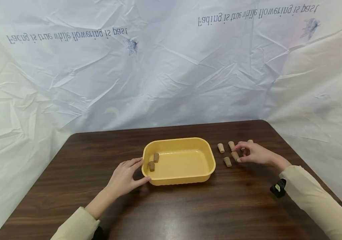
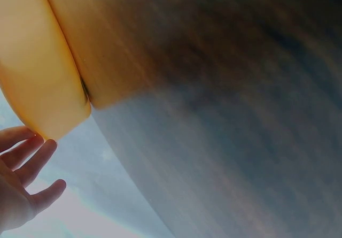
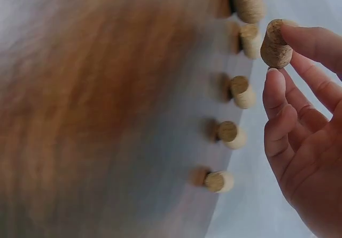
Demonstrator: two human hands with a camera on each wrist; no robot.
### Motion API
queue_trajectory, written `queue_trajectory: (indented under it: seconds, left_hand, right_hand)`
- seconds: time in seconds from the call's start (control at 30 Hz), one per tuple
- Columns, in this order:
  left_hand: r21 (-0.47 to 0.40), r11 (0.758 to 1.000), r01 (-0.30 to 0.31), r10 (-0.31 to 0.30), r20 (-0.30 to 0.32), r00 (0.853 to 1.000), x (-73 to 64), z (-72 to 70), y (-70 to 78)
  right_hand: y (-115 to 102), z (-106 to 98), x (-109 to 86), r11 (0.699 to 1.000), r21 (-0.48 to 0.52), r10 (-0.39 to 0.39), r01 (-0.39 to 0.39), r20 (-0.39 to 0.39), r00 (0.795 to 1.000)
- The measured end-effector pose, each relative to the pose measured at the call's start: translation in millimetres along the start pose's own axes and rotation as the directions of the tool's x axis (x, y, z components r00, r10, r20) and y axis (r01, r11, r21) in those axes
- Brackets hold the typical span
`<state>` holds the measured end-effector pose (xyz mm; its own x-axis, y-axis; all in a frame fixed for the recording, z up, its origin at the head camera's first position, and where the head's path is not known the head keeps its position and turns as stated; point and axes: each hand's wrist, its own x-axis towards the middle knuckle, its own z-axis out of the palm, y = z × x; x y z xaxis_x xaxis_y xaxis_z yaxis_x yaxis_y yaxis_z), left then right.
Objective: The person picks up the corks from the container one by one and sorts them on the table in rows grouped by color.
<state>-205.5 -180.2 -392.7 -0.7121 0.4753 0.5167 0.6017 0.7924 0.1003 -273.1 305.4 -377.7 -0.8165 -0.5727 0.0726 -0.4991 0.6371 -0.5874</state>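
Note:
My right hand [image 1: 256,154] pinches a tapered cork stopper [image 3: 276,46] between thumb and fingers, over the right part of the table. Around it stand several more corks [image 1: 220,148], partly hidden behind the hand in the head view; in the right wrist view they form a row [image 3: 242,92]. A yellow plastic tub [image 1: 178,180] sits mid-table, with two darker corks [image 1: 156,157] inside at its left end. Against the tub's left end rests my left hand [image 1: 124,176], fingers fairly straight and spread, thumb at the near corner. The left wrist view shows its fingertips touching the tub wall [image 2: 48,61].
The dark wood-grain table [image 1: 171,206] ends in a rounded edge at the back. White printed sheeting [image 1: 171,83] hangs behind it and at both sides. A black device [image 1: 278,188] is strapped at the right wrist.

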Motion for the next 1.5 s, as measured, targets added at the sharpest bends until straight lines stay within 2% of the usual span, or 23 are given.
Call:
queue_trajectory:
  seconds: [0.17, 0.3, 0.97, 1.27, 1.5]
  left_hand:
    - [-0.002, 1.000, 0.007, -0.007, 0.011, 1.000, 0.5, -0.7, 0.4]
    - [-0.005, 1.000, 0.004, -0.004, 0.008, 1.000, 0.4, -0.7, 0.4]
    - [0.000, 1.000, 0.020, -0.020, 0.020, 1.000, 0.5, -0.5, 0.4]
    - [-0.006, 1.000, 0.015, -0.015, 0.020, 1.000, 1.1, -0.7, 0.7]
    - [-0.006, 1.000, 0.011, -0.011, 0.016, 1.000, 1.7, -0.8, 0.4]
  right_hand:
    - [8.0, 4.7, -4.1, 0.998, 0.023, 0.052, -0.052, 0.006, 0.999]
    - [12.7, 7.3, -5.8, 0.998, 0.011, 0.065, -0.065, 0.012, 0.998]
    - [23.6, 13.4, -7.1, 0.998, -0.023, 0.058, -0.057, 0.043, 0.997]
    - [18.1, 8.2, -6.0, 0.996, -0.017, 0.087, -0.087, 0.030, 0.996]
    - [-2.3, -4.3, 0.4, 0.995, -0.083, 0.057, -0.057, -0.011, 0.998]
